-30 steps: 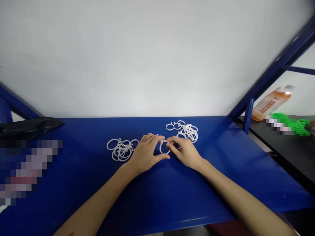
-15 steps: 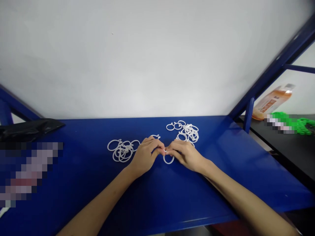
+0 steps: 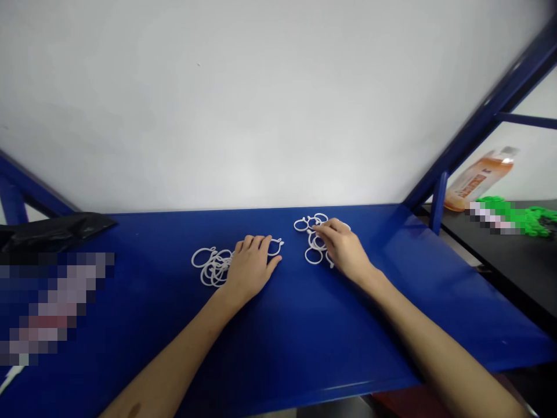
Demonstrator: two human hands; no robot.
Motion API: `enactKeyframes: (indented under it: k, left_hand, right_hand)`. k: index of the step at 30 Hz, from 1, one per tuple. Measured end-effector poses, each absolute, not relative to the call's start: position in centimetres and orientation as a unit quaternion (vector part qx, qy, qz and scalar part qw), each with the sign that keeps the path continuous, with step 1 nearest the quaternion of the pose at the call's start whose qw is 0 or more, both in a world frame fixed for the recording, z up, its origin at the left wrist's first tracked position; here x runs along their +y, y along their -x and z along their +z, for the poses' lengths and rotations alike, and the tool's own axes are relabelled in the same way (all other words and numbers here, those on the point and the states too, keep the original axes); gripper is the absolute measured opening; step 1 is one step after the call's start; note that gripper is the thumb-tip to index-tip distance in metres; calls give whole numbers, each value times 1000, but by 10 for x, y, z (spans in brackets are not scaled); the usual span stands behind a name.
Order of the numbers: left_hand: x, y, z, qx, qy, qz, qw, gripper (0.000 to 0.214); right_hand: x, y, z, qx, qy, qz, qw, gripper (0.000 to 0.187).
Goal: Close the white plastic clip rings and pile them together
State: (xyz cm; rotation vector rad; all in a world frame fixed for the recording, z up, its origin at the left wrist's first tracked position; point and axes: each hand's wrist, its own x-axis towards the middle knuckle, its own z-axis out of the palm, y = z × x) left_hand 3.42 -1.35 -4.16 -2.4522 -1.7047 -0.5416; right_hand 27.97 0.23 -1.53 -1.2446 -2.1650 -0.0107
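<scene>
My left hand lies palm down and open on the table, with its fingers stretched over the right side of a pile of white rings. A single white open ring, with small knobs at its ends, shows beside its fingertips. My right hand reaches over another group of white rings. Thumb and fingers come together there in a pinch. Whether a ring is between the fingertips cannot be made out. Part of each pile is hidden under the hands.
The blue table meets a white wall behind. A black plastic bag lies at the left, near a blurred-out item. On a black surface at right stand an orange-labelled bottle and a bright green object.
Both hands were together at the middle, pinching a white ring. They have parted: the left moved left and opened flat, the right moved up and right onto the right-hand rings.
</scene>
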Motion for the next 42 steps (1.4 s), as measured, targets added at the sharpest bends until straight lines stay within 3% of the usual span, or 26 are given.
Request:
enactKeyframes:
  k: [8, 15, 21, 25, 28, 35, 42]
  left_hand:
    - [-18, -40, -33, -513, 809, -284, 48, 42]
    - [-30, -45, -21, -446, 797, -407, 12, 43]
    - [-37, -50, -21, -390, 834, -362, -148, 52]
    - [-39, -51, -24, -390, 831, -349, -186, 59]
    - [-38, -50, -23, -402, 818, -362, -194, 53]
    - [-27, -45, -21, -417, 806, -399, -132, 9]
    - [-24, -44, -23, -402, 807, -418, -109, 15]
  right_hand:
    - [13, -303, -9, -765, 546, -152, 308, 28]
    - [-10, -269, -9, -844, 409, 34, 344, 24]
    - [-21, -254, -16, -856, 388, 103, 326, 17]
    - [-19, -256, -20, -839, 420, 103, 331, 13]
    - [-19, -258, -20, -836, 444, 94, 308, 13]
    - [-26, -254, -17, -880, 385, 52, 273, 25]
    - [-31, -248, -14, -886, 352, 96, 286, 25]
